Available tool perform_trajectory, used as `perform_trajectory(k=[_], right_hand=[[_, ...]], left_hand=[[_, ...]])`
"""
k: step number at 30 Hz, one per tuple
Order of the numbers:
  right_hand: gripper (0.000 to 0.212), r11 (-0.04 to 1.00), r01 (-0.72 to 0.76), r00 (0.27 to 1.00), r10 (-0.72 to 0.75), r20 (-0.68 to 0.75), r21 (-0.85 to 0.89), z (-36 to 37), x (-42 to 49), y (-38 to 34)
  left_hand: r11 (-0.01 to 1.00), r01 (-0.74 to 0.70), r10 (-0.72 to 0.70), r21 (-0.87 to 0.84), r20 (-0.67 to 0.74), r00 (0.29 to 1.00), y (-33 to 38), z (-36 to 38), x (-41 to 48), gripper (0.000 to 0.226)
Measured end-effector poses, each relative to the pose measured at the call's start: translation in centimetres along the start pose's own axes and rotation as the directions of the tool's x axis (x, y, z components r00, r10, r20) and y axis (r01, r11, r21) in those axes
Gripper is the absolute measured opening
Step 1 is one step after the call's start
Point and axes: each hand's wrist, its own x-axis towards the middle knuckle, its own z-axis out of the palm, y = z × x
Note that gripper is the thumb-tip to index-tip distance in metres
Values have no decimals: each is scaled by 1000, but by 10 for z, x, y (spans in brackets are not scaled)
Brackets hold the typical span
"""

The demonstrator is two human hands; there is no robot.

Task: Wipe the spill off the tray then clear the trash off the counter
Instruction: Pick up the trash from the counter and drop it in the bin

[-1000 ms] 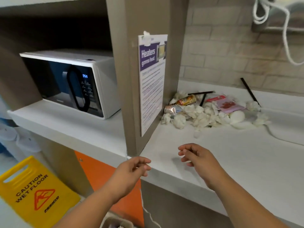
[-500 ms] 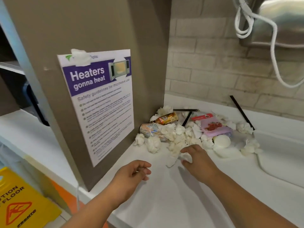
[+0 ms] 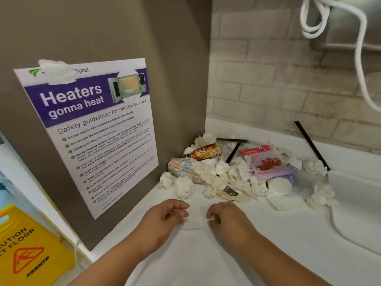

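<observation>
Counter (image 3: 257,244), corner by the panel; a flat white tissue (image 3: 194,223) lies on it close to the front edge, between both hands. Right hand (image 3: 225,218): fingers curled onto the tissue's right edge, reads as a pinch. Left hand (image 3: 162,216): fingers curled at the left edge; whether it pinches the paper or merely hovers over it, cannot tell.

Trash pile (image 3: 226,178) sits behind, in the corner: crumpled wads, a brown can (image 3: 204,151) on its side, a crushed can (image 3: 181,168) just beside it, a pink packet (image 3: 266,162) over a tipped paper cup (image 3: 281,184); a black stick (image 3: 311,145) leans on the tiled wall. Basin (image 3: 358,195) opens to the right, with loose wads near its rim. No tray in view, so the spill step cannot be judged; the trash is all uncleared.

Risks, as judgement:
- thin tissue pulled from two edges may tear; opposing tugs would do it;
- a sweep through the pile could roll wads into the basin, which lies near;
- cans on their sides may hold dregs; tipping them would dribble on the counter;
- a one-handed scoop would likely shed small wads off the front edge.
</observation>
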Motion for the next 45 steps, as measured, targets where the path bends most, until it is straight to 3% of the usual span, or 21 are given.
perform_trajectory(k=[2,6,10,12,13,15,18,20,22,25,27,29,33,35,38,41,45], right_hand=[[23,996,86,996,-86,-2,36,0,-4,3],[29,941,16,1000,-17,1,339,-7,-5,4],[26,652,-94,992,-4,128,752,-13,-8,-3],[24,528,-140,983,-28,182,838,-16,-8,-5],[23,528,-140,983,-27,181,838,-18,-7,-6],[23,633,-90,994,9,109,769,-20,-1,-5],[25,886,17,996,24,-81,464,-25,15,4],[29,973,67,991,-38,-131,222,-26,25,11],[41,997,71,992,-67,-105,36,-28,33,12],[63,982,23,999,-15,47,-189,-28,40,9],[71,962,17,991,20,132,-273,-23,41,7],[72,950,6,992,33,120,-312,-15,41,8],[45,953,18,999,-6,38,-303,-8,36,11],[34,972,66,997,-55,55,-224,-7,29,12],[29,993,122,993,-122,-3,-4,-6,19,16],[25,974,106,990,-83,-116,203,-20,13,20],[25,945,71,962,19,-271,319,-53,9,26]], left_hand=[[1000,-8,8,23,-10,1000,1,5,6,21],[973,-49,48,226,11,999,-9,17,17,29],[863,-216,156,457,166,974,-22,32,26,50],[798,-286,189,530,231,954,-25,37,28,53],[757,-300,186,580,249,950,-26,39,27,54],[691,-323,204,647,255,945,-31,41,26,52],[731,-318,261,603,183,948,-35,39,24,30],[773,-273,241,573,133,961,-35,36,23,20],[812,-230,214,536,92,972,-35,32,22,18],[832,-200,224,518,16,974,-32,27,19,28],[842,-233,242,486,45,969,-30,25,16,38],[853,-290,253,435,141,957,-26,26,11,42],[745,-317,205,587,251,946,-29,30,11,53],[711,-303,203,635,227,953,-31,31,12,35],[749,-249,195,614,155,968,-30,30,12,4],[782,-213,185,586,108,977,-29,25,16,13],[864,-181,232,471,-51,971,-26,16,23,22]])
